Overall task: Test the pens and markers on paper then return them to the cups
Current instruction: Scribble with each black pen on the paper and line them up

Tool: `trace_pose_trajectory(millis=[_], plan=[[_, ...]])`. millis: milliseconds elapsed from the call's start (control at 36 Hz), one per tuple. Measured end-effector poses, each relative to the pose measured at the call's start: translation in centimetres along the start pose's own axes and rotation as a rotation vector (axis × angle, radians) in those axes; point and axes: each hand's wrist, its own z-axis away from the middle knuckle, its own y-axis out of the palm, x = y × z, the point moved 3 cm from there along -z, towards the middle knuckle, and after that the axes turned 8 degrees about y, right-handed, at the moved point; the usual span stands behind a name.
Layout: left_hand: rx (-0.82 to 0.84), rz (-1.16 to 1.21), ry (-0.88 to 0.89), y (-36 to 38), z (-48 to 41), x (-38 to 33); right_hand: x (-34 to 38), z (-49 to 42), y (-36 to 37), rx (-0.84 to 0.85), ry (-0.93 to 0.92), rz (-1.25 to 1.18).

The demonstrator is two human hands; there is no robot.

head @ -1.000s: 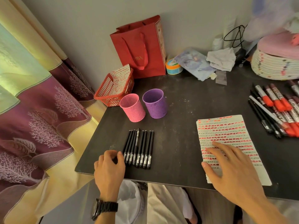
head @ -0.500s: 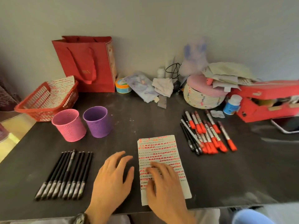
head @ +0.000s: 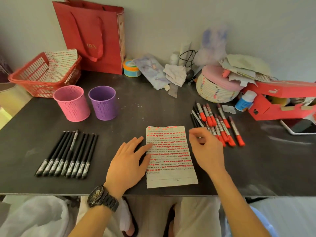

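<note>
On the dark table [head: 153, 113], the left hand [head: 126, 161] lies flat with fingers spread, fingertips on the 9 o'clock edge of the marked paper [head: 171, 175]. The right hand [head: 206, 151] hovers at its 3 o'clock edge, fingers curled over the near ends of the red-capped markers [head: 222, 127]; whether they pinch one I cannot tell. The pink cup [head: 71, 103] and purple cup [head: 103, 102] stand at 10 o'clock, behind the row of black pens [head: 68, 153] at 9, with the red basket [head: 39, 77] and red bag [head: 92, 36] beyond them and a red shoebox [head: 280, 100] past the markers at 2.
</note>
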Motion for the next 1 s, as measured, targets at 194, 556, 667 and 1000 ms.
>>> trace_pose_trajectory(millis=[194,556,667,1000], plan=[[-0.015,0.017,-0.008,0.2,0.1,0.2,-1.2,-4.9,-1.9,0.011,0.093,0.657],[-0.027,0.024,-0.011,0.1,0.1,0.2,-0.2,-6.2,1.5,0.022,0.057,0.914],[-0.023,0.018,-0.012,0.1,0.1,0.3,-0.4,-6.8,1.3,0.095,0.116,0.793],[-0.066,0.128,-0.036,-0.5,0.3,0.1,0.4,0.4,0.2,0.245,0.384,-0.498]])
